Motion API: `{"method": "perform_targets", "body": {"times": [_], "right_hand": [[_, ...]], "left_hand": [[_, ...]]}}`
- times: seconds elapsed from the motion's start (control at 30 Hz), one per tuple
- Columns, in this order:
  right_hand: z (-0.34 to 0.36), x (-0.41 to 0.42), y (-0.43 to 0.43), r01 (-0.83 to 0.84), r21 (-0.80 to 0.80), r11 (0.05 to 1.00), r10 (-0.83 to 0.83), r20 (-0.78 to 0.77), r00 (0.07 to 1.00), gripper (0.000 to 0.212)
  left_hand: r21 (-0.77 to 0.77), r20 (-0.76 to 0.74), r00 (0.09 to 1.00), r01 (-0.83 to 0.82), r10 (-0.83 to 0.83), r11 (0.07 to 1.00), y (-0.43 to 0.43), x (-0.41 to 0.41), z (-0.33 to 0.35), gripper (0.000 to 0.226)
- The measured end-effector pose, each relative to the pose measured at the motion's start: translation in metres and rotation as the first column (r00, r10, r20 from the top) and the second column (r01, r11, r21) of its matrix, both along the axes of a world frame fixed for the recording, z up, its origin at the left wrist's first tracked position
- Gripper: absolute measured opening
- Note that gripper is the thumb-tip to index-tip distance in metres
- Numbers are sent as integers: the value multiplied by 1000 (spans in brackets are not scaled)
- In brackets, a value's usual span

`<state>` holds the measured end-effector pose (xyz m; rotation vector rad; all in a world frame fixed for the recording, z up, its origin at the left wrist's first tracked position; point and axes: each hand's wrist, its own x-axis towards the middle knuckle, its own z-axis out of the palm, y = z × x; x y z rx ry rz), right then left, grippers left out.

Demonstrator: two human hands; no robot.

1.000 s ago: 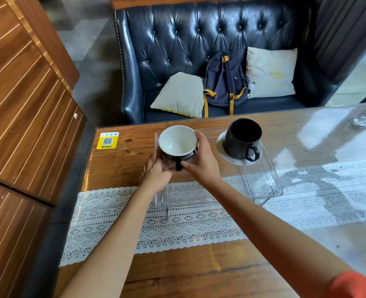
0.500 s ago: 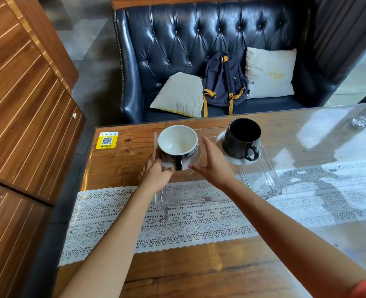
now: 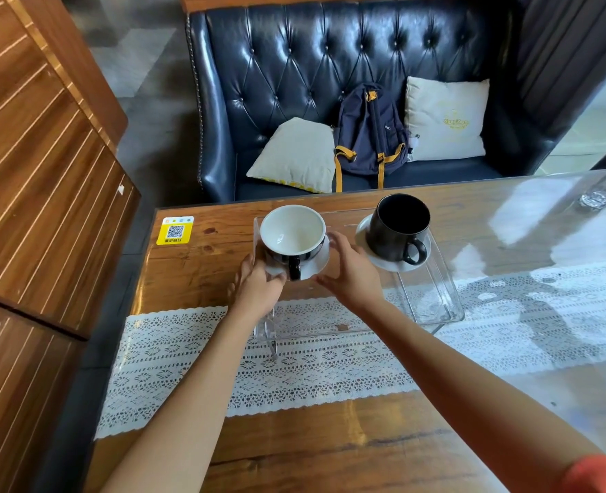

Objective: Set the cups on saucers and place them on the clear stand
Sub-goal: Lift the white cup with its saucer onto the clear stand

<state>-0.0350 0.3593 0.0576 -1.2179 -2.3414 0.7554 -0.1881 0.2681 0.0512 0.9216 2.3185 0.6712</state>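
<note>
A cup [image 3: 292, 231], white inside and black outside, stands on a white saucer [image 3: 317, 265] at the left end of the clear stand [image 3: 433, 300]. Its handle points toward me. My left hand [image 3: 258, 293] holds the saucer's front-left edge, thumb on top beside the handle. My right hand [image 3: 351, 275] hovers just right of that saucer, fingers spread and holding nothing. An all-black cup [image 3: 397, 225] sits on a second white saucer [image 3: 388, 266] at the stand's right end.
The stand rests on a white lace runner [image 3: 330, 368] across the wooden table [image 3: 194, 272]. A yellow QR sticker [image 3: 175, 230] is at the far left corner, and a glass [image 3: 594, 199] at the far right. A leather sofa with a backpack [image 3: 369, 137] sits beyond the table.
My right hand has let go of the white-lined cup's saucer and drawn back slightly to the right with fingers spread. The cup and saucer now rest on the stand; my left hand stays.
</note>
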Motion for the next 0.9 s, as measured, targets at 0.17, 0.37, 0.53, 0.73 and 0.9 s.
{"method": "perform_targets", "body": {"times": [0.17,0.37,0.53,0.73,0.9], "right_hand": [[3,0,-2,-6,24,1000,6,25,1000,81],[4,1,-5,-13,61,998,13,11,1000,78],[0,1,-5,-23,110,994,17,55,998,74],[-4,1,-1,-23,136,991,7,112,994,72],[-4,1,-1,-34,138,990,16,131,991,70]], "left_hand": [[-14,-23,1000,-4,3,1000,-1,2,2,54],[-5,-18,1000,-9,9,1000,-2,3,3,51],[-8,-8,1000,-8,8,1000,-2,3,4,53],[-2,0,1000,-14,14,1000,-1,4,6,55],[78,174,983,-72,57,994,0,4,10,57]]}}
